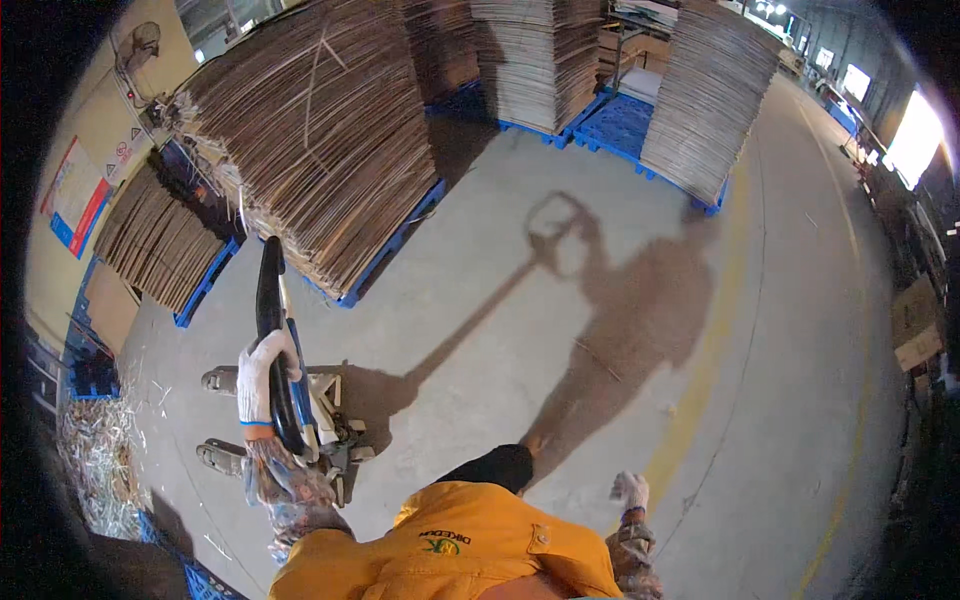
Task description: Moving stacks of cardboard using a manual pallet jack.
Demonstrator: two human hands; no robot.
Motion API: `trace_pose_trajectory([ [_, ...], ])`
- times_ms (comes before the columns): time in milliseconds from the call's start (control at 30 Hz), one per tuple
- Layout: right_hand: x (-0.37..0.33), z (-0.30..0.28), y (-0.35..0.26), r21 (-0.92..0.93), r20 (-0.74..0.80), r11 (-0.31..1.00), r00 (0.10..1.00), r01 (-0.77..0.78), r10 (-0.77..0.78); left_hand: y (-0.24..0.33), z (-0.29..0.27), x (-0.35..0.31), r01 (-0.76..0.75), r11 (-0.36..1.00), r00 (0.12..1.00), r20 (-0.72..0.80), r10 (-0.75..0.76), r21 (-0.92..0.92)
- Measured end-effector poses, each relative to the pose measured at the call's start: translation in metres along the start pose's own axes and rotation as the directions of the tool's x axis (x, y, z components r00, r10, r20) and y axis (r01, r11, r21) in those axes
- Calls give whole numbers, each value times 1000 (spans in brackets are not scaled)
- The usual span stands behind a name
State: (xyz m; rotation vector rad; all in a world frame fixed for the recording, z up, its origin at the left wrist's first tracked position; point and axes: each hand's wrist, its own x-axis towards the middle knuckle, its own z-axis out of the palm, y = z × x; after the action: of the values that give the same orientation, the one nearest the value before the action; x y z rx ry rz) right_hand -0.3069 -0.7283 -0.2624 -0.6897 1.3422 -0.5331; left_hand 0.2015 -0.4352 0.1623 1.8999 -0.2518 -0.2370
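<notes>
My left hand (268, 378), in a white knit glove, is closed around the black handle (272, 310) of a pallet jack. The jack's pale base (325, 405) stands on the floor just below that hand, and its two forks (221, 458) point left. Nothing rests on the parts of the forks that I can see. My right hand (630, 491), gloved in white too, hangs low at my right side, away from the jack. It holds nothing that I can see, with its fingers loosely bent and partly apart.
Tall stacks of flat cardboard sheets (320, 130) stand on blue pallets ahead. A lower cardboard stack (160, 238) sits by the left wall. Paper scraps (98, 465) lie at the left. A yellow floor line (710, 370) runs along the right, with a cardboard box (915, 322) farther out.
</notes>
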Motion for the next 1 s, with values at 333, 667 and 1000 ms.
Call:
trace_pose_trajectory([
  [333, 23, 44, -60, -435, 163, 895, 986, 100, -30, 34, 90, 0, 40, 981, 991, -119, -64, -191],
  [667, 62, -190, 14, -632, 179, 732, 967, 256, -183, 42, 188, -24, 124, 968, 982, -113, -151, -217],
  [1000, 143, -284, 15, -611, -60, 792, 996, 20, -71, 108, 274, -37, 101, 994, 994, -49, -102, -28],
])
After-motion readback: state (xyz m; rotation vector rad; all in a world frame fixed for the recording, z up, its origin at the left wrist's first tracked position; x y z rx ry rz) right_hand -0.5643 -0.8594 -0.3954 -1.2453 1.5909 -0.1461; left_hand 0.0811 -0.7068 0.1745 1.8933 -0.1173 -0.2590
